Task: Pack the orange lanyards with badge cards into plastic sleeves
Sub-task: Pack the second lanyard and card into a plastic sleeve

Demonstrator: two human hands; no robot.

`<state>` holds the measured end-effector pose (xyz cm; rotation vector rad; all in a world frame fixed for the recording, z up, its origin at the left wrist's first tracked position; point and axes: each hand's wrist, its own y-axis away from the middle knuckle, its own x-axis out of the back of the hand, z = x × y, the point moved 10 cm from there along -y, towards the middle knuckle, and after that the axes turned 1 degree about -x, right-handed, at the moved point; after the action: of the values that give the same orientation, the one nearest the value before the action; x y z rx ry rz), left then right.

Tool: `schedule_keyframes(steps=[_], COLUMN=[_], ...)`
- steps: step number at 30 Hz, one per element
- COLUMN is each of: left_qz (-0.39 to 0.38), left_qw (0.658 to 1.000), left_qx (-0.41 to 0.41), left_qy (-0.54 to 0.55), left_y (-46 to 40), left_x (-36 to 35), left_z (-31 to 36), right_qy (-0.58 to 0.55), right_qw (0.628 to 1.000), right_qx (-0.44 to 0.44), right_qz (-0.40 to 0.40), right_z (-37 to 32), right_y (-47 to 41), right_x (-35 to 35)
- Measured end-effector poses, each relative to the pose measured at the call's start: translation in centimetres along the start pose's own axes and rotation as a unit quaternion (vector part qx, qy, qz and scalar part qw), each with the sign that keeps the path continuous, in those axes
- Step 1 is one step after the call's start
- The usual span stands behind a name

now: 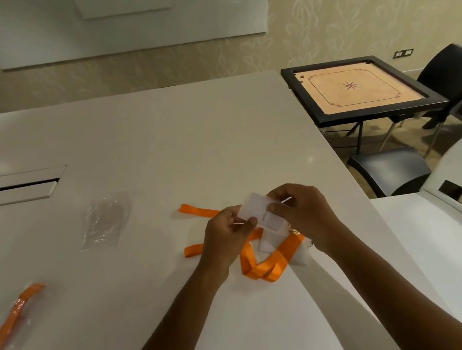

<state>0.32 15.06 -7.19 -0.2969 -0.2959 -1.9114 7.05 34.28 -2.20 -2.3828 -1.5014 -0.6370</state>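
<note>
Both hands hold one white badge card (261, 214) just above the tabletop (162, 142): the left hand (227, 233) pinches its near-left edge, the right hand (298, 210) its far-right edge. The card looks light, thin and stiff, so the edges seem best for holding. The orange lanyard (264, 269) lies soft and limp below. An empty plastic sleeve (104, 222) waits well apart on the left, and a packed sleeve (14, 316) lies further left.

Lighting dim, warm, even. Soft glare spot on the table (163, 154) at its near left corner. Shadows faint. Overall slight blur; wide-angle bending toward the frame edges.
</note>
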Motion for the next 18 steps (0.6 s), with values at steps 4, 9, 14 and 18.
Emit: schedule_keyframes(steps=[4,9,14,18], left_qz=[-0.001,0.032,0.064,0.102], left_qw=[0.996,0.991,0.987,0.984], left_qx=[-0.012,-0.031,-0.064,-0.092], left_qy=[0.086,0.127,0.130,0.117], left_y=[0.5,0.8,1.0,0.9], left_x=[1.2,4.1,7.7,10.9], left_z=[1.6,3.5,4.9,5.6], right_qy=[-0.122,-0.176,-0.212,-0.279], right_qw=[0.992,0.984,0.976,0.953], right_qx=[-0.017,-0.010,-0.008,-0.016], right_qz=[0.014,0.009,-0.039,-0.117], right_z=[-2.3,-4.7,-6.1,-6.8], right_y=[0.6,0.9,1.8,3.1], right_x=[0.1,-1.2,-4.3,-7.9])
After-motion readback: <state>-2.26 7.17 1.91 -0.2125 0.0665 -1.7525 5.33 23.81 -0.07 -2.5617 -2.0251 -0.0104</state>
